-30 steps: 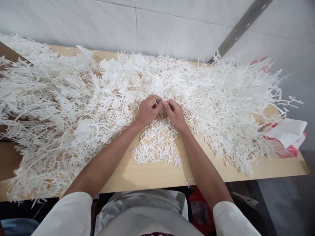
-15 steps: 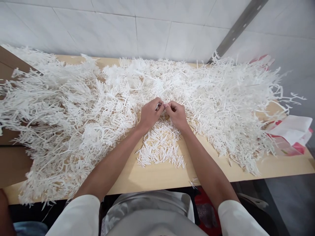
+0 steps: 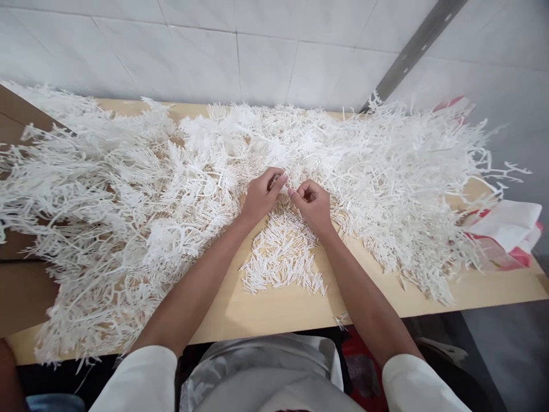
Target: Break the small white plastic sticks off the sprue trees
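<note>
Since half a second ago the right hand (image 3: 315, 204) has drawn slightly back from the left hand (image 3: 260, 197). Both grips are pressed together on a small white plastic piece (image 3: 285, 186), mostly hidden by fingertips, above the loose small sticks (image 3: 283, 260). Branched white sprues (image 3: 128, 189) bury the table (image 3: 274, 309). A red-and-white bag (image 3: 506, 234) shows no legible writing.

The scene is evenly and brightly lit, with only soft shadows cast under the forearms onto the table (image 3: 274, 309). The white plastic heap (image 3: 128, 189) is nearly washed out, and straight lines are bent at the edges.
</note>
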Action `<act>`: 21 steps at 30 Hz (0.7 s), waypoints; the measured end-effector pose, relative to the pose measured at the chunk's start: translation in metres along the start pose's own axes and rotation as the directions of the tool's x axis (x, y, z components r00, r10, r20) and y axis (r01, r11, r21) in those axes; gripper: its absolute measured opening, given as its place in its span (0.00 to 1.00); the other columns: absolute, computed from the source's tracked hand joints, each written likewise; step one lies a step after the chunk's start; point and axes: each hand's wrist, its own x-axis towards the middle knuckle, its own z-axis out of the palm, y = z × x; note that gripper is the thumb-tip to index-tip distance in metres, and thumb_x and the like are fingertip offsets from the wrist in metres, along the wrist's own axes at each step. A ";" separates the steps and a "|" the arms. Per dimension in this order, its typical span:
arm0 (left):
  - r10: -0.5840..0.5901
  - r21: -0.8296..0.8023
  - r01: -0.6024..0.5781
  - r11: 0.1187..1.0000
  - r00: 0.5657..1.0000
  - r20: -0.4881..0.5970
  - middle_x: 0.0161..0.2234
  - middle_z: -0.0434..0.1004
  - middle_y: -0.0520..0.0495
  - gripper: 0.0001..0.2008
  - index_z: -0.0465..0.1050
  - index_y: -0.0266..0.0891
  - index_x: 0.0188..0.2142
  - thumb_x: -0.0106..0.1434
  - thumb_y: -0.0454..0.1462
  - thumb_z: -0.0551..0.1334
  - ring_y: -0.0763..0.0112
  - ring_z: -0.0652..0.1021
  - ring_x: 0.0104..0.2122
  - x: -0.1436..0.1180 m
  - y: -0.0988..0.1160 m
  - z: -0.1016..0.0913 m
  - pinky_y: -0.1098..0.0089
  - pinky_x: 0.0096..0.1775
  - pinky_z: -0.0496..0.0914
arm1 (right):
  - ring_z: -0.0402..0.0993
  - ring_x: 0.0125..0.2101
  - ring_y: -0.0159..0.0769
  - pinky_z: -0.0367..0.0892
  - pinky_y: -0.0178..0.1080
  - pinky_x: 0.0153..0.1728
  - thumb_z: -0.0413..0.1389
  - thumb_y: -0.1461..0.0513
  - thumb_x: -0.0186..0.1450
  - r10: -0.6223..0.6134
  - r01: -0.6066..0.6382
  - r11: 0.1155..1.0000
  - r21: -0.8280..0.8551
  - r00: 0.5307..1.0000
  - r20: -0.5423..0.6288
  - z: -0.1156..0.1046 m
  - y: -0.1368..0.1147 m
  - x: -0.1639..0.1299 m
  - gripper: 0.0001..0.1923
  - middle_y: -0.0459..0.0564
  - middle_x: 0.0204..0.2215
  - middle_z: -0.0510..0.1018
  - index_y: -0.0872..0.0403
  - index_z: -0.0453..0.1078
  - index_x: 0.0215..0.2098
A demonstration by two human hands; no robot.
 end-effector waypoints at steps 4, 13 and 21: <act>-0.064 -0.136 0.069 0.988 0.997 0.043 0.25 0.71 0.55 0.16 0.70 0.43 0.40 0.67 0.51 0.55 0.78 0.71 0.22 0.000 -0.003 0.000 0.73 0.28 0.66 | 0.65 0.27 0.27 0.63 0.34 0.29 0.59 0.50 0.62 0.005 -0.005 0.999 0.037 1.000 -0.013 0.003 0.003 0.006 0.14 0.42 0.28 0.71 0.48 0.66 0.40; 0.032 -0.007 -0.032 0.999 0.999 0.015 0.38 0.77 0.47 0.13 0.73 0.41 0.38 0.65 0.48 0.59 0.72 0.76 0.35 0.002 0.003 -0.003 0.70 0.38 0.70 | 0.68 0.29 0.28 0.65 0.36 0.33 0.57 0.50 0.64 -0.014 0.021 0.995 -0.094 0.998 0.068 0.005 0.011 0.008 0.15 0.46 0.36 0.76 0.50 0.70 0.42; 0.037 0.016 -0.039 0.999 0.993 0.111 0.33 0.76 0.50 0.10 0.72 0.43 0.38 0.68 0.44 0.56 0.73 0.74 0.30 0.002 -0.002 -0.003 0.70 0.35 0.69 | 0.71 0.39 0.33 0.68 0.39 0.40 0.55 0.50 0.66 -0.050 0.053 0.997 -0.050 0.997 0.062 0.004 0.007 0.009 0.18 0.48 0.43 0.74 0.45 0.68 0.52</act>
